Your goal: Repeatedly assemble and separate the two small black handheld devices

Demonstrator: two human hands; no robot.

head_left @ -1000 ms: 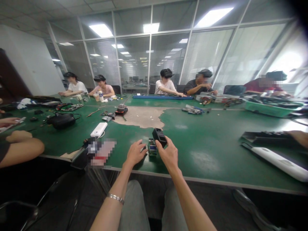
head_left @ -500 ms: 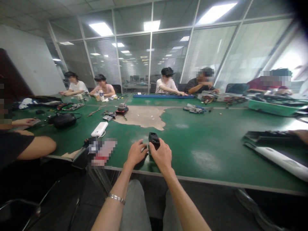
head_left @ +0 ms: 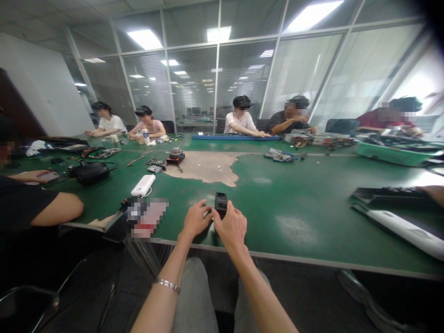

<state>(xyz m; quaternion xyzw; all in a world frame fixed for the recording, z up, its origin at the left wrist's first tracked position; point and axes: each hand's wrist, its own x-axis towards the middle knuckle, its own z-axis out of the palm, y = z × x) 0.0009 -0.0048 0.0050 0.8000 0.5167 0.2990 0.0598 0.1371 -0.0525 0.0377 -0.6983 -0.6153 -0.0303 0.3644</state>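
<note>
My right hand is wrapped round the lower part of a small black box-shaped part with openings in its upper face. It holds the part just over the near side of the green table. Just left of it, my left hand has its fingers curled, the fingertips brought together close to the right thumb. Whatever sits between those fingertips is too small and too covered to name. A white power bank with a short cable lies beyond my left hand.
A black pouch, a red-and-black device and tools lie further back. At right are a long white casing and a green basket. A co-worker's arm rests at left; several people sit opposite.
The black part has turned slightly more upright, and my right fingers have shifted on it. My left fingertips have come closer to my right thumb.
</note>
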